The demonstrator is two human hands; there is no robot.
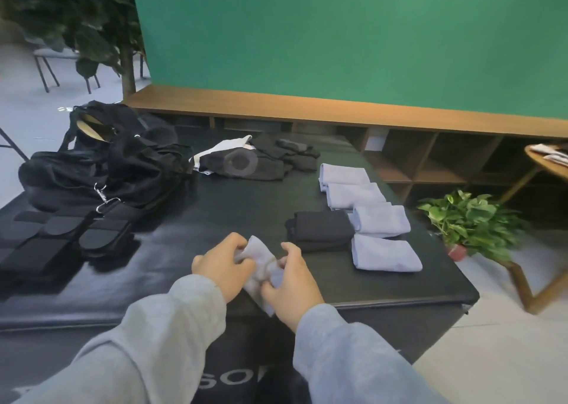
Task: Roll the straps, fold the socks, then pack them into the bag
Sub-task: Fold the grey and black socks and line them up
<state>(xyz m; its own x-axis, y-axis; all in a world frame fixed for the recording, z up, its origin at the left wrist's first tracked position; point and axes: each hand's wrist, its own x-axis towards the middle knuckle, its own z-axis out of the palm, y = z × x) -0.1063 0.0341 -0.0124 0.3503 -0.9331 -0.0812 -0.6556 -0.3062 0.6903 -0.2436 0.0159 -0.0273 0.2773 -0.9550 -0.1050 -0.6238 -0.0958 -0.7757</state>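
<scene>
I have a pale blue knit sock (261, 268) pinched between my left hand (219, 265) and my right hand (292, 280), both grips curled round it low over the black padded table (215, 219). It looks light, limp and unbreakable; best held at toe and cuff. Right of it lie four folded pale blue socks (384, 253) and one folded black pair (319, 228). Beyond, a heap of unfolded dark socks (255, 161), the black duffel bag (101, 164), and black straps (61, 237) I cannot count.
</scene>
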